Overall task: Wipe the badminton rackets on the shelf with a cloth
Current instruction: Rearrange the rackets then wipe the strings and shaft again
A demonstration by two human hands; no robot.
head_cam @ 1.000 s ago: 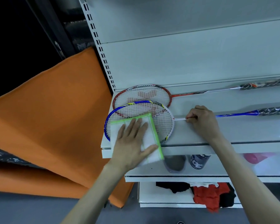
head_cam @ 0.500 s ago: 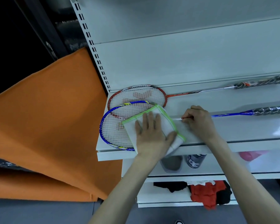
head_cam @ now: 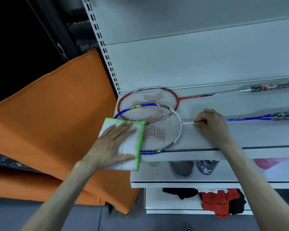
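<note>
**Shelf unit: rackets and stock**

Top shelf (head_cam: 207,140) is holding a blue racket (head_cam: 163,130) overlapping a red racket (head_cam: 148,97). Left hand (head_cam: 113,145) is pressing the cloth (head_cam: 132,147) flat-fingered on the blue head's left edge; right hand (head_cam: 212,127) is pinching its shaft. Lower shelf (head_cam: 157,179) is carrying cups (head_cam: 182,169); the bottom one, clothing (head_cam: 218,200).

Two badminton rackets are counted on the shelf (head_cam: 223,140): a blue racket (head_cam: 162,130) held at its shaft by the right grip (head_cam: 212,125), and a red racket (head_cam: 148,97) lying behind that grip. One cloth (head_cam: 132,144) is counted, pressed flat under the left grip (head_cam: 112,145). Below the right grip, two bottles are counted, a grey bottle (head_cam: 182,169) and a dark bottle (head_cam: 207,167), while one orange panel (head_cam: 57,122) is seen left of the left grip.
</note>
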